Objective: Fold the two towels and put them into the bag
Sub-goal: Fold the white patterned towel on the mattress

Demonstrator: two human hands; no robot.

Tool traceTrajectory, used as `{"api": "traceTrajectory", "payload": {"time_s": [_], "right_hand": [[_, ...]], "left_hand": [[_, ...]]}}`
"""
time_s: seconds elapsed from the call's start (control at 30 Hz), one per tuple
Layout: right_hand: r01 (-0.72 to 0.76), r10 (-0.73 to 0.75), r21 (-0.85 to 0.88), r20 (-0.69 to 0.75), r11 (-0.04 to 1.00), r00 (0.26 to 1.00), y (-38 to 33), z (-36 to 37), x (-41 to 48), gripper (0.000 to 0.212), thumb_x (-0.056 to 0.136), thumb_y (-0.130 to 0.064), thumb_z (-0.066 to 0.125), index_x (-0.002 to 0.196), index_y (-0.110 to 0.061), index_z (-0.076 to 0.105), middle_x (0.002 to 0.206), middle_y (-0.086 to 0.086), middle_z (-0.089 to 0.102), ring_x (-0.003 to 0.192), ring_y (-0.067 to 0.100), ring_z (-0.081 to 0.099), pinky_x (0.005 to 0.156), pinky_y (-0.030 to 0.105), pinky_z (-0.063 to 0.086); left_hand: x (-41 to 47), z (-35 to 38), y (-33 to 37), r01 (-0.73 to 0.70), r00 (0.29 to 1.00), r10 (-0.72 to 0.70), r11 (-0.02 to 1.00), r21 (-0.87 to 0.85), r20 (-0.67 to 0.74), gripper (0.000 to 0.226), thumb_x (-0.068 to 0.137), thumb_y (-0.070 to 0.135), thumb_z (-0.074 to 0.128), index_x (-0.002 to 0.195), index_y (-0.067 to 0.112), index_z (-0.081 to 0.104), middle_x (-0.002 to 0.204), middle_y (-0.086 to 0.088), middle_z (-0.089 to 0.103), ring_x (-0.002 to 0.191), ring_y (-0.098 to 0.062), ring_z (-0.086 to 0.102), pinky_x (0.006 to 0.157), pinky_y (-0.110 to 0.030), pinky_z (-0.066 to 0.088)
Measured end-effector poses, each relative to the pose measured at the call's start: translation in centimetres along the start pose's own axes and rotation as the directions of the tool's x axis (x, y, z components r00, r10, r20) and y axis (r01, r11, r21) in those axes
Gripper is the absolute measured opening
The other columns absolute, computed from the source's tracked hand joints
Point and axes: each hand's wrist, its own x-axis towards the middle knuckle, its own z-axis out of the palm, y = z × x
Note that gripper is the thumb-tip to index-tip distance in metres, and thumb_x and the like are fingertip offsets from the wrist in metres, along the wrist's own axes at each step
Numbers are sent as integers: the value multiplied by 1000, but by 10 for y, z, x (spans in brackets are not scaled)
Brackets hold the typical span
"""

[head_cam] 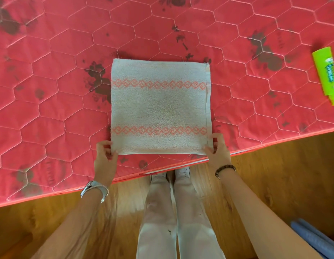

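- A towel [159, 107] is pinched at its two near corners: the left hand [106, 157] grips the lower-left one and the right hand [217, 151] the lower-right, with fingers curled round the hem.
- The fold, it is judged, is best made by raising both corners together and level, so that the near edge is laid squarely on the far edge and the crease pressed flat.
- The towel is seen at the centre of the frame, flat on a red quilted mattress [50, 90], close to its near edge.
- A pale, nearly square terry cloth is shown, crossed by two salmon patterned bands; layered hems at its right side suggest one fold is already made.
- No second towel or bag is in view.
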Motion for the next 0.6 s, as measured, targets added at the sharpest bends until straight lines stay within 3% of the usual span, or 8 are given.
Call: {"api": "traceTrajectory", "payload": {"time_s": [0.1, 0.2, 0.33, 0.4, 0.53, 0.6], "right_hand": [[27, -24, -40, 75, 999, 997, 5, -10, -3, 15, 90, -9, 60, 99, -20, 62, 91, -6, 63, 71, 5, 54, 65, 18, 43], [20, -12, -71, 115, 997, 993, 15, -21, -9, 22, 88, -7, 63, 100, -24, 68, 98, -12, 64, 82, 4, 55, 75, 19, 44], [105, -86, -115, 152, 988, 985, 17, -29, -17, 33, 83, 3, 64, 103, -21, 73, 100, -11, 67, 87, -2, 57, 75, 0, 39], [132, -113, -139, 137, 982, 984, 17, -29, -18, 40, 79, 11, 63, 102, -19, 74, 99, -7, 67, 89, 6, 57, 79, 1, 39], [143, -138, -154, 45, 978, 989, 18, -27, -15, 47, 72, 17, 63, 97, -20, 75, 95, -4, 67, 93, 17, 58, 86, 27, 47], [178, -182, -158, -13, 971, 983, 13, -27, -13, 37, 76, 12, 66, 95, -17, 76, 93, 1, 65, 93, 20, 56, 80, 19, 43]], "left_hand": [[-6, -5, -1, -71, 992, 60, 992, 101, 113, 20, 97, 6, 56, 108, 19, 65, 99, 0, 62, 89, -20, 57, 77, -24, 43], [-15, -14, -4, -91, 980, 61, 984, 155, 187, 27, 90, 3, 66, 112, 19, 69, 104, -3, 62, 91, -19, 56, 77, -15, 42], [-24, -18, -7, -175, 976, 135, 954, 242, 173, 47, 77, -16, 70, 114, 13, 70, 95, -3, 60, 84, -23, 58, 78, -14, 42], [-27, -17, -4, -175, 982, 151, 952, 252, 112, 43, 77, -17, 68, 110, 11, 72, 92, -3, 62, 80, -22, 59, 78, -23, 48], [-26, -14, 5, -172, 985, 171, 956, 237, 24, 29, 81, -11, 70, 102, 8, 75, 93, -3, 62, 85, -23, 59, 81, -36, 51], [-23, -14, 6, -182, 983, 185, 946, 267, 13, 26, 82, -8, 70, 103, 8, 76, 94, -4, 58, 92, -28, 56, 81, -37, 48]]}}
